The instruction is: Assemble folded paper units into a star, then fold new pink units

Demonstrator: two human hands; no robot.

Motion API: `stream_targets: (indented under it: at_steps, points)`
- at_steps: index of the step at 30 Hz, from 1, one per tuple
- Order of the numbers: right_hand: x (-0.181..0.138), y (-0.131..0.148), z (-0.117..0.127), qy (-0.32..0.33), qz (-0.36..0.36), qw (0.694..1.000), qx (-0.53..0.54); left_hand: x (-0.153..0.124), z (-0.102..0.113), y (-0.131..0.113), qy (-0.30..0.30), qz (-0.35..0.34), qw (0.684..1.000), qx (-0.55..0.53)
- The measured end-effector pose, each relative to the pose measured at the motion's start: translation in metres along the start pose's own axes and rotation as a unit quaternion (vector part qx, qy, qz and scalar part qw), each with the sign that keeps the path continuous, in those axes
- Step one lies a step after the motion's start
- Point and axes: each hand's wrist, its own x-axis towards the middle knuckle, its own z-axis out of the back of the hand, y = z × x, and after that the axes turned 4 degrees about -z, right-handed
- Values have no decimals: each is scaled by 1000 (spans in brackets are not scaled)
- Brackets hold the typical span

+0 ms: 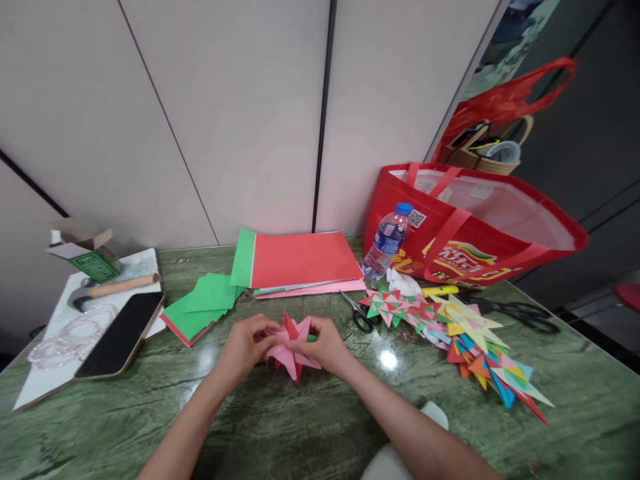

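Observation:
Between my two hands is a folded paper star [291, 360], pink with red points and a bit of green at its right side. My left hand [249, 343] pinches its left points, thumb toward the middle. From the right, my right hand [323, 343] grips it, with the thumb lying across the pink centre. The fingers behind the star are partly hidden. Just beyond and to the left lie green paper squares [205, 300] over a red one. Behind the star is a stack of coloured sheets [305, 259], with red on top.
Small scissors [361, 313], folded paper stars [400, 308] and multicoloured paper pieces [493, 360] lie on the right, near a water bottle [387, 241] and red bag [475, 227]. At left are a phone [123, 337], a wooden-handled tool [123, 285], beads [75, 337] and a small box [90, 257].

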Motion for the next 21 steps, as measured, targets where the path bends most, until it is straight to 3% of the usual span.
stream_targets:
  at_steps: [5, 12, 18, 21]
  points:
    - [-1, -5, -1, -15, 28, 997, -68, 0, -4, 2, 12, 34, 999, -19]
    - [-3, -7, 1, -10, 50, 989, -136, -1, -5, 0, 41, 32, 998, -19]
    - [-3, -5, 0, -6, 43, 991, -125, 0, 0, -4, 55, 24, 998, -8]
    - [-3, -2, 0, 8, 25, 997, -73, 0, 0, -3, 48, 56, 996, -45]
